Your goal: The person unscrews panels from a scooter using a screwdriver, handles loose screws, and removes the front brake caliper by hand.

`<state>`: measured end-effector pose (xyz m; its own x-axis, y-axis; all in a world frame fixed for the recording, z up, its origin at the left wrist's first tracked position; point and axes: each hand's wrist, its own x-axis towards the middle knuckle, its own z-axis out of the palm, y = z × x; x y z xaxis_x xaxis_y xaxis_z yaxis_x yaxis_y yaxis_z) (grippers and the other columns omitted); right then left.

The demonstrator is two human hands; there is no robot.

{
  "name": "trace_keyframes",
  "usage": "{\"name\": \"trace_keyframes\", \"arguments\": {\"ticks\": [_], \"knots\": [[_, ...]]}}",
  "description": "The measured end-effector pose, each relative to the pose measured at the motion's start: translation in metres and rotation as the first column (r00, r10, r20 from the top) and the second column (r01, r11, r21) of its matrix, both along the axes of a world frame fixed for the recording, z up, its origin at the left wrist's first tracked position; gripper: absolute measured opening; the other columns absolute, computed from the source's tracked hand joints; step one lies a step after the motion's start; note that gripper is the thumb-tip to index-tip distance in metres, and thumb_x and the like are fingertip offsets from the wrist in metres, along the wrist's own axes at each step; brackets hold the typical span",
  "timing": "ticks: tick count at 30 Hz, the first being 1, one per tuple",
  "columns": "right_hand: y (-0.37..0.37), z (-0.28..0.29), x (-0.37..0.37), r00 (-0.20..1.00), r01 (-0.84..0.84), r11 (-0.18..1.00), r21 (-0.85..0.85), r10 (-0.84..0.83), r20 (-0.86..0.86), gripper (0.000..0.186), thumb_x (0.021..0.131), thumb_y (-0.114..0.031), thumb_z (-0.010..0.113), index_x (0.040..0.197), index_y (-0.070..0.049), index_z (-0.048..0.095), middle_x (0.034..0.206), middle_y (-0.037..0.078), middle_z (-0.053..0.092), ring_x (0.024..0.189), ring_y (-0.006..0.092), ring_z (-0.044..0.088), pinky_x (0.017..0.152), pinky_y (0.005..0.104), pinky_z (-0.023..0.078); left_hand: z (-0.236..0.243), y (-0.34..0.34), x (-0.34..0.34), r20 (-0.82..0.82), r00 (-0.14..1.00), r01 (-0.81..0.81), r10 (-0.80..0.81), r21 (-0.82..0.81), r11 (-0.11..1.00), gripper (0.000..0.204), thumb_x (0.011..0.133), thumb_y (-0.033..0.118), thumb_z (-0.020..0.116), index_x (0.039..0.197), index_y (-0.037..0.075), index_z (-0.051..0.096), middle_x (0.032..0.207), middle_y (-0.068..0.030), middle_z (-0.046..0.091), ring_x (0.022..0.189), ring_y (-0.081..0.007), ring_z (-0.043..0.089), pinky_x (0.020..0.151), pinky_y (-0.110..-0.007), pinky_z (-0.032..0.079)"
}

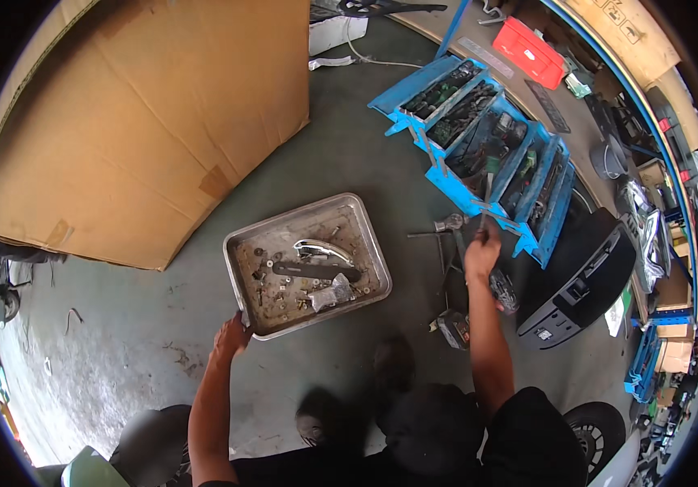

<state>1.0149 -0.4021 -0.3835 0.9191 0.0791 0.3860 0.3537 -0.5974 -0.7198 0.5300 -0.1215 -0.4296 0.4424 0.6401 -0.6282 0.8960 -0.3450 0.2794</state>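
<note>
My left hand [233,334] is closed on the near left corner of a shallow metal tray [376,243] on the floor. In the tray lie a curved silvery part [324,247], a dark flat bar [308,270], a clear plastic bag [331,294] and scattered small fasteners. At the near edge of an open blue cantilever toolbox [464,197], my right hand [483,247] is closed around a slim upright tool [487,207], its kind unclear. Several hand tools fill the toolbox trays. A hammer [451,223] lies just left of my right hand.
A large cardboard box [146,122] stands at the far left. Power tools [451,327] lie near my right forearm, beside a black panel [580,284]. A red case [529,53] sits on the shelf at the far right. A wheel [596,434] is at the lower right.
</note>
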Motion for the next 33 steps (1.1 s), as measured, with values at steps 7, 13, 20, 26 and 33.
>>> {"name": "trace_keyframes", "arguments": {"ticks": [7,13,20,26,33], "knots": [[-0.067,-0.007,0.136,0.895,0.259,0.948,-0.185,-0.307,-0.324,0.041,0.083,-0.012,0.050,0.120,0.001,0.061,0.097,0.021,0.067,0.080,0.0312,0.068,0.066,0.0388,0.053,-0.010,0.002,-0.012,0.015,0.999,0.032,-0.032,-0.039,0.999,0.058,0.089,0.040,0.063,0.133,0.004,0.051,0.108,-0.0173,0.069,0.108,-0.0365,0.062,0.092,-0.046,0.049],[-0.047,-0.025,0.153,0.931,0.332,0.926,-0.182,-0.352,-0.094,0.044,0.080,-0.010,0.051,0.122,-0.002,0.062,0.095,0.021,0.067,0.078,0.0300,0.066,0.066,0.0386,0.051,-0.002,0.016,-0.011,-0.012,0.999,0.050,-0.052,-0.108,0.993,0.055,0.089,0.042,0.062,0.126,0.003,0.056,0.108,-0.0187,0.068,0.107,-0.0366,0.062,0.090,-0.045,0.049],[-0.039,0.010,0.169,0.875,0.278,0.961,0.005,-0.251,-0.414,0.028,0.082,-0.006,0.044,0.103,0.003,0.062,0.069,0.013,0.057,0.049,0.0204,0.053,0.040,0.0332,0.040,-0.012,0.013,-0.001,-0.022,1.000,-0.007,0.002,-0.213,0.977,0.048,0.090,0.039,0.060,0.112,-0.004,0.060,0.106,-0.0245,0.066,0.103,-0.0402,0.062,0.088,-0.046,0.049],[-0.040,0.027,0.150,0.857,0.204,0.977,0.069,-0.144,-0.494,0.028,0.084,-0.003,0.042,0.105,0.002,0.061,0.067,0.010,0.052,0.049,0.0172,0.050,0.039,0.0309,0.038,-0.033,0.007,-0.013,0.053,0.998,-0.022,0.030,-0.137,0.990,0.048,0.089,0.039,0.058,0.102,-0.008,0.059,0.096,-0.0287,0.065,0.096,-0.0435,0.062,0.082,-0.048,0.048],[-0.021,0.059,0.098,0.872,-0.020,0.958,-0.285,-0.123,-0.474,0.035,0.083,-0.007,0.048,0.114,0.008,0.058,0.086,0.023,0.067,0.063,0.0293,0.068,0.044,0.0379,0.055,-0.033,0.007,-0.007,0.037,0.999,-0.035,0.039,-0.103,0.994,0.053,0.087,0.043,0.059,0.099,-0.009,0.059,0.095,-0.0303,0.064,0.093,-0.0452,0.061,0.081,-0.048,0.048]]}}
